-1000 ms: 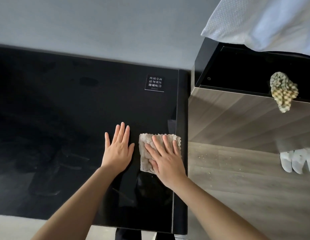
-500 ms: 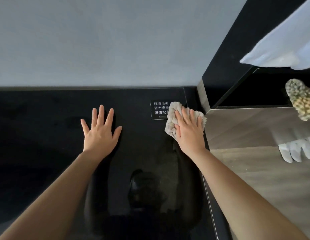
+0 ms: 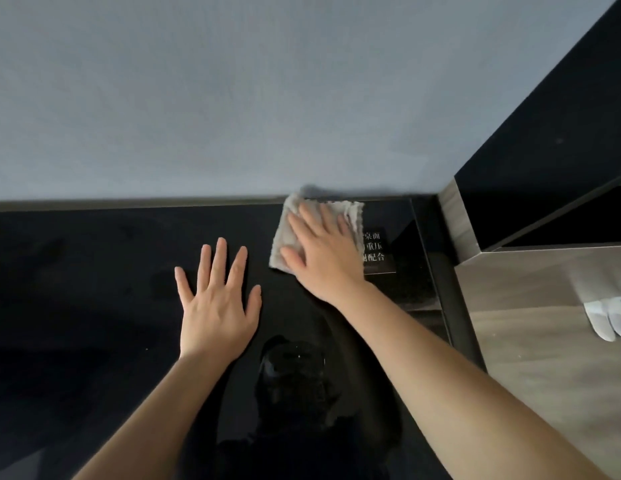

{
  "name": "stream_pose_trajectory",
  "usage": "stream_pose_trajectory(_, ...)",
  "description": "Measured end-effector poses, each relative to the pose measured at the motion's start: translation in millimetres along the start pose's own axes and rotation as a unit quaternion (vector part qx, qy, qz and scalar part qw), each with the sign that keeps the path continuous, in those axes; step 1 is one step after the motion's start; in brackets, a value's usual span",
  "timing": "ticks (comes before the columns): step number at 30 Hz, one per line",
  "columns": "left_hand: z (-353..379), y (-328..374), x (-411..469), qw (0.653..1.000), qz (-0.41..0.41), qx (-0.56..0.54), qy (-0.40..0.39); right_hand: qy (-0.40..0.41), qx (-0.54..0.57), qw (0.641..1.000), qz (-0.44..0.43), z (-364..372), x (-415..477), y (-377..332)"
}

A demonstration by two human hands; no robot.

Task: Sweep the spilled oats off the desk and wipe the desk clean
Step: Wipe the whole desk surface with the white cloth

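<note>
A glossy black desk [image 3: 94,289] fills the lower frame. My right hand [image 3: 323,251] lies flat, pressing a beige cloth [image 3: 288,233] against the desk's far edge by the grey wall. My left hand [image 3: 215,299] rests flat on the desk to the left of the cloth, fingers spread, holding nothing. The right hand half covers a small label with white characters [image 3: 376,247]. No oats show on the dark surface, apart from one or two tiny pale specks.
A grey wall [image 3: 233,98] rises behind the desk. A black and wood-grain cabinet [image 3: 544,271] stands at the right, beyond the desk's right edge [image 3: 440,289]. Wood-look floor and white socked toes [image 3: 610,313] show at the far right.
My right hand has pushed the cloth away from me up the right side of the desk, then left along the far edge by the wall. The left hand stays flat.
</note>
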State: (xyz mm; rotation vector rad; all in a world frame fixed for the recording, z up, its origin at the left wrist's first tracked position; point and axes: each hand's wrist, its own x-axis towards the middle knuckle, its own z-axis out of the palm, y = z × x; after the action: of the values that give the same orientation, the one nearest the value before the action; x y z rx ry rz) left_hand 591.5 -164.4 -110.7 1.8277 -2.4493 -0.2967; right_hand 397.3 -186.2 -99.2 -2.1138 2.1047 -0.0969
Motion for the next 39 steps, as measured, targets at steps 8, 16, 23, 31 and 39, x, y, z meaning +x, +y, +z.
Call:
stream_pose_trajectory(8,-1,0,-2,0.999,-0.001,-0.031,0.014,0.068,-0.018,0.997,0.044,-14,5,11)
stream_pose_trajectory(16,0,2,-4,0.996,-0.006,-0.078,0.051,0.049,-0.005,0.999,-0.008,-9,11,7)
stream_pose_trajectory(23,-1,1,-4,0.991,-0.011,-0.112,0.068,0.081,0.04,0.991,-0.094,-8,-13,16)
stream_pose_trajectory(31,-3,3,-4,0.994,-0.018,-0.078,0.075,0.066,0.065,0.989,-0.114,4,-80,-5)
stream_pose_trajectory(39,-8,5,-59,0.991,-0.1,-0.061,0.06,0.076,0.045,0.99,-0.109,9,-58,-39)
